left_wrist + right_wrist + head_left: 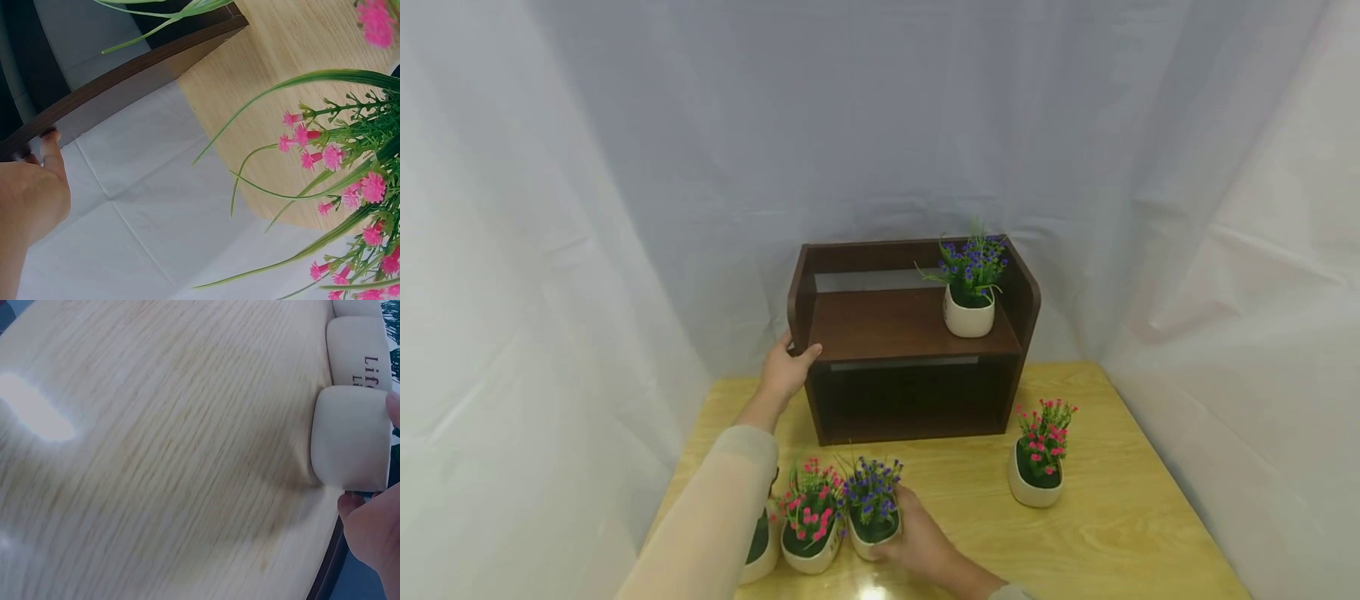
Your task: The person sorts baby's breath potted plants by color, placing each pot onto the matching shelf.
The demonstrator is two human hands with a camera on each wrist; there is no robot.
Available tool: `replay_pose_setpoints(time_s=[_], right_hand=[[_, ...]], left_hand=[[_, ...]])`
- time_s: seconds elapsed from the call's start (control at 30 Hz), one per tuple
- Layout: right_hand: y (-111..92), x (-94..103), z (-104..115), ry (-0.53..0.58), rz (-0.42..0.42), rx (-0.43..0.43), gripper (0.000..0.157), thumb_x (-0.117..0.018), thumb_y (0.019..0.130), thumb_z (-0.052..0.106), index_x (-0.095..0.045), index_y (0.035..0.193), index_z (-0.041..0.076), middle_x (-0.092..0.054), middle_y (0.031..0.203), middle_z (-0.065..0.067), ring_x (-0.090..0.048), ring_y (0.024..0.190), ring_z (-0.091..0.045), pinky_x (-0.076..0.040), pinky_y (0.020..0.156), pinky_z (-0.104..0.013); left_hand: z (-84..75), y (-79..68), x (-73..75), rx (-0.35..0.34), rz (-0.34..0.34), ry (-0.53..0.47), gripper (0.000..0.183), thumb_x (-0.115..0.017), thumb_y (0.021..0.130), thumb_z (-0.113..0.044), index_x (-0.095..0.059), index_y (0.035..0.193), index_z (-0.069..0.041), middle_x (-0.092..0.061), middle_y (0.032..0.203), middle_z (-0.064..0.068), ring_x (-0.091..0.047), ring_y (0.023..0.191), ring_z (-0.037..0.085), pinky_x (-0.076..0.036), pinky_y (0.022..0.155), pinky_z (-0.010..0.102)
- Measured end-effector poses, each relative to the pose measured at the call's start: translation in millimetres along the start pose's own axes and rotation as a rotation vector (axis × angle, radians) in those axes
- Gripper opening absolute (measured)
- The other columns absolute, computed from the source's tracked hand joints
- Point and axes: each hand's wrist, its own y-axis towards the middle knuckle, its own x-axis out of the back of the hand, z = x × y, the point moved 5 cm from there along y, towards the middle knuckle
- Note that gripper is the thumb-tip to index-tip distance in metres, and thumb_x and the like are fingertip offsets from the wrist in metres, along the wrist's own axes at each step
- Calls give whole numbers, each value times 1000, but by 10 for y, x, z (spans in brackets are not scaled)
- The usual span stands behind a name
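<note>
A dark brown two-tier shelf stands at the back of the table. My left hand holds its left side panel, thumb on the front edge; in the left wrist view the hand is at the panel, some fingers hidden. At the front, my right hand grips a white pot of purple flowers by its right side. In the right wrist view that pot stands on the wood, fingers at its rim and side. Close on its left is a pot of pink flowers.
Another white pot is partly hidden behind the left sleeve. One purple-flowered pot stands on the shelf's upper tier at the right. A pink-flowered pot sits on the table at right. White sheeting hangs around the table.
</note>
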Motion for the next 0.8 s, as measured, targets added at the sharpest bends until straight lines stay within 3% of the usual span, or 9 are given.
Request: replay_pose_setpoints(time_s=[0.23,0.57,0.8], right_hand=[[-10,-3,-27,-45,-14,-17,104,-95,80,29,-39,159,-10,-50,159,-30,-58,142,-49,-48,120,-63],[14,-64,-40,-75,-19,11,105,-97,75,23,-43,158,-8,-53,157,-30,-58,142,-48,-49,121,-62],[-13,-61,-48,-28,-44,10,104,-97,75,21,-42,159,-7,-52,158,-31,-57,144,-49,-47,122,-64]], left_hand=[[6,-5,-3,1,6,-7,79,-66,109,-40,-26,174,-20,-34,177,19,-39,160,45,-38,132,59],[13,29,-19,-19,-10,-14,75,-67,109,-37,-32,172,-16,-44,170,22,-51,152,45,-44,128,57],[13,22,-10,-19,-5,-9,78,-67,109,-38,-28,173,-18,-39,174,20,-46,155,44,-42,130,57]])
